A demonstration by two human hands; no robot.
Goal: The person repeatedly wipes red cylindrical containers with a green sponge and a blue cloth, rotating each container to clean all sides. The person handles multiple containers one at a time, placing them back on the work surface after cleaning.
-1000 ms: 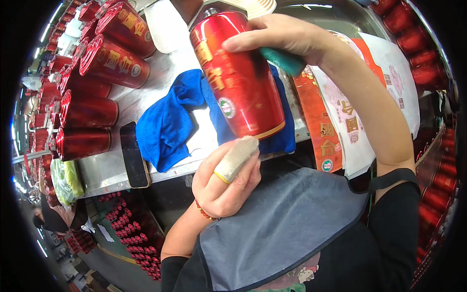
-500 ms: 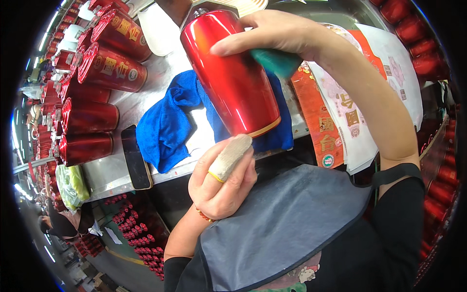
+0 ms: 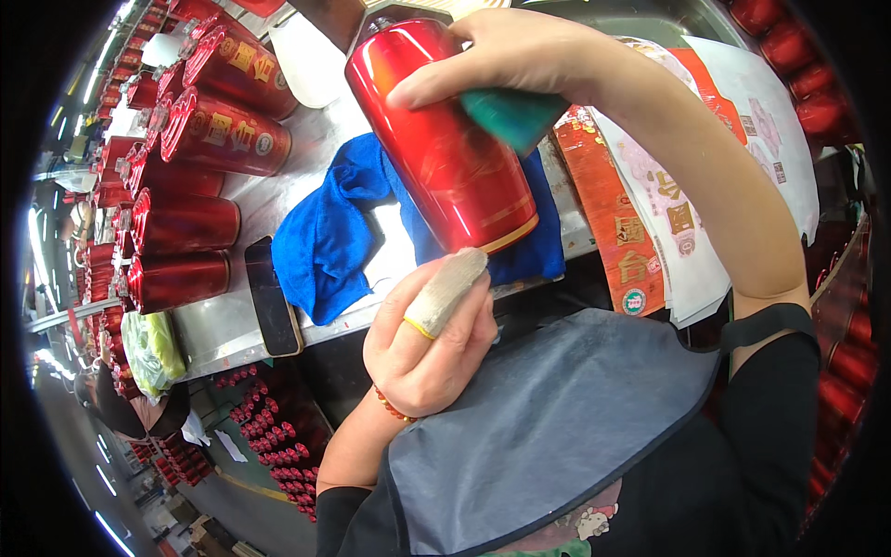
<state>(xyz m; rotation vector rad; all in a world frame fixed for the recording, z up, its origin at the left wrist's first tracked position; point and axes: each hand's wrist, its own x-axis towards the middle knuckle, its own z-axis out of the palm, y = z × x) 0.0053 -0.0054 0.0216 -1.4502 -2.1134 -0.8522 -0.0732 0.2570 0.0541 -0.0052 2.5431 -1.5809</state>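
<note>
A glossy red bottle (image 3: pixel 432 130) leans over the bench, its gold-rimmed base toward me and its neck at the far end. My right hand (image 3: pixel 510 60) arches over its upper right side, thumb laid across the front. Under that palm is a green pad (image 3: pixel 515 116), blurred, against the bottle's right side. My left hand (image 3: pixel 432 339) is curled closed just below the base. A knitted finger sleeve (image 3: pixel 447 292) with a yellow edge covers one finger, its tip at the base rim. What lies inside the left fingers is hidden. Blue cloth (image 3: pixel 325 227) lies beneath the bottle.
Several red bottles (image 3: pixel 186 223) line the left side of the bench. A phone (image 3: pixel 274 302) lies at the bench's near edge, beside a plastic-wrapped yellow-green bundle (image 3: pixel 153 353). Printed red and white sheets (image 3: pixel 617 218) overlap at the right. A grey apron (image 3: pixel 557 399) covers my front.
My right hand and the green pad have shifted slightly left along the bottle. Faint patterning now shows on its lower right side. My left hand stays at the base.
</note>
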